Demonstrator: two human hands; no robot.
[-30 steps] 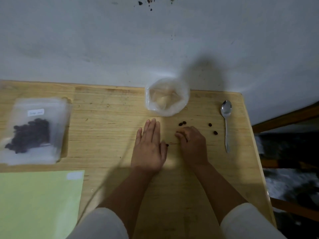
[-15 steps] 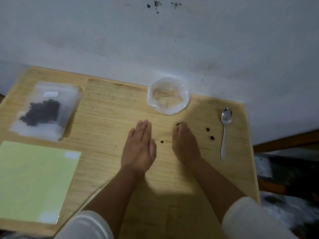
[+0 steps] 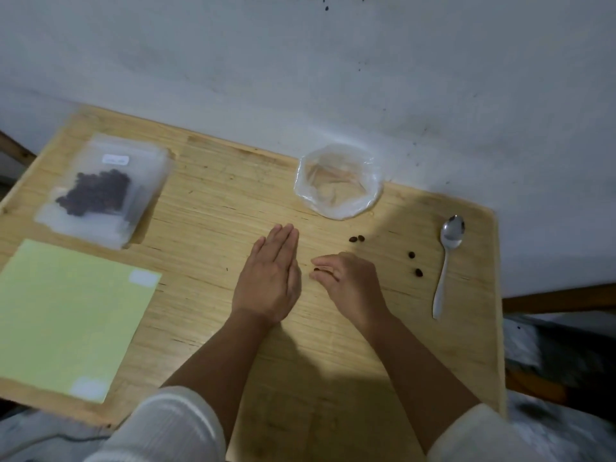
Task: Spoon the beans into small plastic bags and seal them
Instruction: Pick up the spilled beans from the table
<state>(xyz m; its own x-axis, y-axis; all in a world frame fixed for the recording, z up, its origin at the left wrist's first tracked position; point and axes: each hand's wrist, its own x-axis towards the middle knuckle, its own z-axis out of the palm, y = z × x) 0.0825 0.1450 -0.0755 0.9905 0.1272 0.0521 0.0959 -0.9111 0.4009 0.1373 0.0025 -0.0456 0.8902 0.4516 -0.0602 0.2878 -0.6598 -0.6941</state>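
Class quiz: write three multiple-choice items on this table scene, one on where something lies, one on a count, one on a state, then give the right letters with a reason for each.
1. Where does the spoon lie?
A. by the table's right edge
B. on the green sheet
C. inside the open bag

2. How many loose beans lie between the right hand and the spoon?
A. none
B. four
C. ten

3. What is the left hand doing?
A. gripping the spoon
B. lying flat, fingers straight
C. lifting the filled bag

Answers: 1 A, it lies alone near the right edge. 2 B, two pairs show on the wood there. 3 B, its palm faces the table and holds nothing.
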